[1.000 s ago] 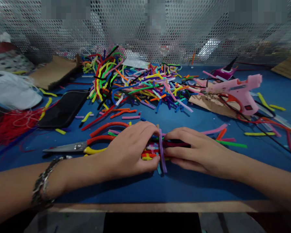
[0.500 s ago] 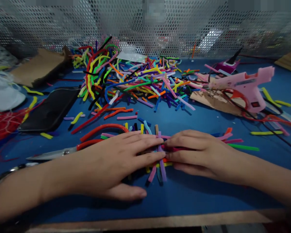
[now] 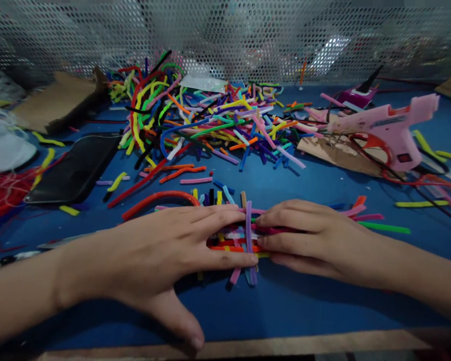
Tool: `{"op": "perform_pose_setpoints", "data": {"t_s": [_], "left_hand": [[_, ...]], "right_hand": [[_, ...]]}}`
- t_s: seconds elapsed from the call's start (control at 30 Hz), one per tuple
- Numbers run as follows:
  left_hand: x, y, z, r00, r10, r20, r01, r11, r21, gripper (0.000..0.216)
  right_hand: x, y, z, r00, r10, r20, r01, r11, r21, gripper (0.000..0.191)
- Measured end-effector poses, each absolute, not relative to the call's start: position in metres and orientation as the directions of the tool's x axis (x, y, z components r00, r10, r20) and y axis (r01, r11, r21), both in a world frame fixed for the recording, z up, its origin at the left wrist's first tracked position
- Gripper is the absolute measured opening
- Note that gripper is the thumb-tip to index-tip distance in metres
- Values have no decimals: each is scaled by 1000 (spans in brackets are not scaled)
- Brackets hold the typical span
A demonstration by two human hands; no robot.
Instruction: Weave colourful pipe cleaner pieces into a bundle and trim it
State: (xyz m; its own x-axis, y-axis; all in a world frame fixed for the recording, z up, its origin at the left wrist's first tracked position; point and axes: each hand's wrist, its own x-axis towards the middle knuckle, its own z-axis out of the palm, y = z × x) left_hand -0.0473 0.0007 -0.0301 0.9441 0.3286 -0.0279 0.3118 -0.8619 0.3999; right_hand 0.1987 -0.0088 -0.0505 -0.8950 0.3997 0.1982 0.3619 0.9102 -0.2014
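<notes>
Together, the left hand (image 3: 165,250) and right hand (image 3: 311,240) press crossed pipe-cleaner pieces (image 3: 250,233) flat onto the tabletop (image 3: 285,306). Neither grip closes on anything. The outstretched fingers probably pin the lattice in place.

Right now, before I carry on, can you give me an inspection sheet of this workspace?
Surface: blue mat with wooden front edge, littered with cut pieces.
Job's things: crossed pipe-cleaner pieces lying on the mat between the hands, with a purple piece across them.
Clutter: pipe-cleaner pile, pink glue gun on a cardboard scrap, black phone, red thread.
Hands: left hand flat, fingers on the pieces; right hand fingertips on them, grip unclear.
Cables: dark cord running right near the glue gun.
Surroundings: perforated metal screen behind; everything beyond it is blurred.
</notes>
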Motion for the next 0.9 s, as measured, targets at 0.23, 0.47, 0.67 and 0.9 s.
{"op": "perform_pose_setpoints", "data": {"t_s": [0.23, 0.47, 0.67, 0.9], "left_hand": [[-47, 2, -32, 962, 273, -20, 264, -903, 338, 82], [-46, 2, -28, 971, 221, -96, 240, -924, 298, 68], [-46, 4, -29, 979, 187, -84, 203, -932, 301, 72], [-47, 0, -28, 969, 235, -76, 247, -913, 326, 80]], "right_hand": [[198, -10, -46, -879, 426, 212, 368, 892, -264, 20], [191, -9, -45, -797, 571, 197, 552, 821, -148, 17], [188, -14, -40, -830, 537, 152, 544, 839, 5, 9], [205, 12, -2, -782, 553, 288, 583, 812, 24, 30]]}}
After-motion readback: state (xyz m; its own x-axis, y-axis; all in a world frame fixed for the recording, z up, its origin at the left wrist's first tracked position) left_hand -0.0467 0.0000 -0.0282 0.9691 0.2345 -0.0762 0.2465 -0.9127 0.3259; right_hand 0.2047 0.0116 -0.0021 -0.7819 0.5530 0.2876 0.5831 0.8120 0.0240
